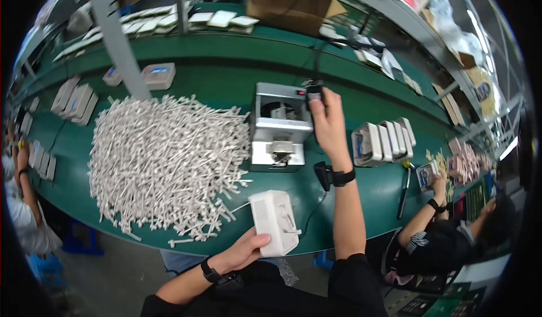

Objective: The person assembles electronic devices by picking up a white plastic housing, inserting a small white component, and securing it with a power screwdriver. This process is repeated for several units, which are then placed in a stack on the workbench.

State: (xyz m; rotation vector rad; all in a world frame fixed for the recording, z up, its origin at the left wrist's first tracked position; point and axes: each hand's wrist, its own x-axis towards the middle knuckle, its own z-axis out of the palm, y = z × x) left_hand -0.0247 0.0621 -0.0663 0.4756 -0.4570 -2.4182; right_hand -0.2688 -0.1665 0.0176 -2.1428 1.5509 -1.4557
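Observation:
My left hand (245,249) grips a white plastic housing (272,221), a box-like shell with slots in one side, held tilted at the table's near edge. My right hand (329,122) is raised beside a small silver machine (282,128). Its fingers close around a black plug-like fitting (314,93) at the machine's upper right side; a dark cable runs up behind it. Left of the machine spreads a large heap of small white stick-like parts (169,159). One such white stick reaches the housing's left side.
White housings (370,142) stand in a row on the green table (226,88), right of the machine. A black block (323,176) with a cable lies by my right wrist. A screwdriver-like tool (404,195) lies farther right. Co-workers (435,249) sit on both sides.

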